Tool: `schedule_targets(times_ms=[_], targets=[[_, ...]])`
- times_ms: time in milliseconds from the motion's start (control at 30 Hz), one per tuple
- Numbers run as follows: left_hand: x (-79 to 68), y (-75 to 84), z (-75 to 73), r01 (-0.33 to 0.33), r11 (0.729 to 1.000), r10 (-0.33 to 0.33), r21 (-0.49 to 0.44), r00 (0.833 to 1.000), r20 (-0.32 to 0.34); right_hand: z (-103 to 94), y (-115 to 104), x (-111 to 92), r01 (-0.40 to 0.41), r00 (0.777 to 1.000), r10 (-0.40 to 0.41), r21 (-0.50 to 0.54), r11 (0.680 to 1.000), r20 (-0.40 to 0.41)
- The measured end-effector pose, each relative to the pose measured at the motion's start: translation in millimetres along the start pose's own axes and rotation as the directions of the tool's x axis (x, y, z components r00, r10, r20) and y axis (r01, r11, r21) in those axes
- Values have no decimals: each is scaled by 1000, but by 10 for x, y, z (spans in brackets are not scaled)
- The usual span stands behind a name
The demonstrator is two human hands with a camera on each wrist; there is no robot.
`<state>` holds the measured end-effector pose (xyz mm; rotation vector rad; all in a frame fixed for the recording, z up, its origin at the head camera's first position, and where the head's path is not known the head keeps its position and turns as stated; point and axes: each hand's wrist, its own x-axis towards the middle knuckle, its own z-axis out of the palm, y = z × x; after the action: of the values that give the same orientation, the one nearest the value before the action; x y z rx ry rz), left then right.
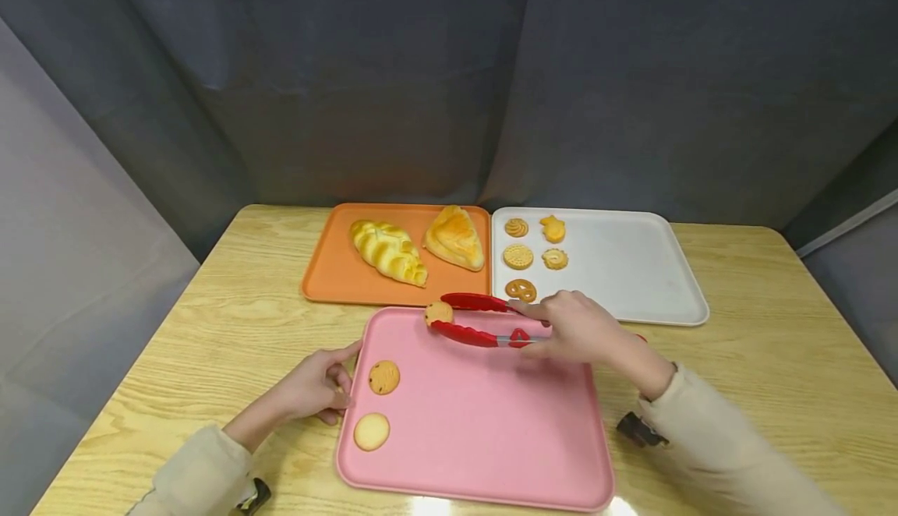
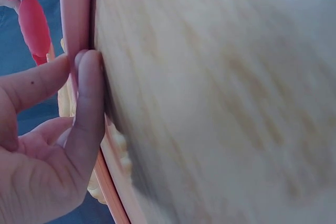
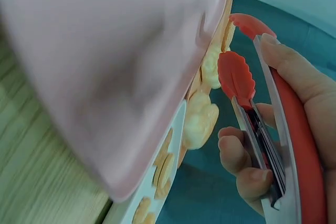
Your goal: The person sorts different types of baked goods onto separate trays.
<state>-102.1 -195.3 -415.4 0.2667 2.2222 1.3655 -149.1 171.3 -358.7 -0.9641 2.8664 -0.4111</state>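
My right hand (image 1: 575,329) grips red-tipped metal tongs (image 1: 466,334), its fingers curled round the handles in the right wrist view. Between the tong heads, over the far left corner of the pink tray (image 1: 484,422), is a round chocolate chip cookie (image 1: 439,312). The left hand (image 1: 316,387) pinches the tray's left rim, thumb and finger on either side of it in the left wrist view. Along that side of the tray lie another chocolate chip cookie (image 1: 383,377) and, nearer me, a plain pale round cookie (image 1: 371,431).
Behind the pink tray stands an orange tray (image 1: 330,286) with a braided bread (image 1: 389,252) and a triangular pastry (image 1: 454,238). Right beside it, a white tray (image 1: 631,266) carries several small biscuits, including a pretzel (image 1: 521,290). A dark curtain (image 1: 379,79) hangs behind the wooden table (image 1: 231,329).
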Motion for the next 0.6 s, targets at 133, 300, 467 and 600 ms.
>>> schedule_targets(times_ms=[133, 300, 467, 600], targets=[[-2, 3, -6, 1, 1000, -1, -3, 1000, 2, -37, 70, -47, -32, 999, 32, 0, 999, -13], [-2, 9, -9, 0, 1000, 0, -3, 1000, 3, -103, 150, -114, -57, 997, 57, -10, 998, -44], [0, 9, -5, 4, 1000, -4, -6, 1000, 3, -159, 243, -172, -68, 995, 66, -24, 997, -75], [1, 10, 0, 8, 1000, -8, -7, 1000, 1, -195, 316, -229, -88, 991, 85, -29, 996, -105]])
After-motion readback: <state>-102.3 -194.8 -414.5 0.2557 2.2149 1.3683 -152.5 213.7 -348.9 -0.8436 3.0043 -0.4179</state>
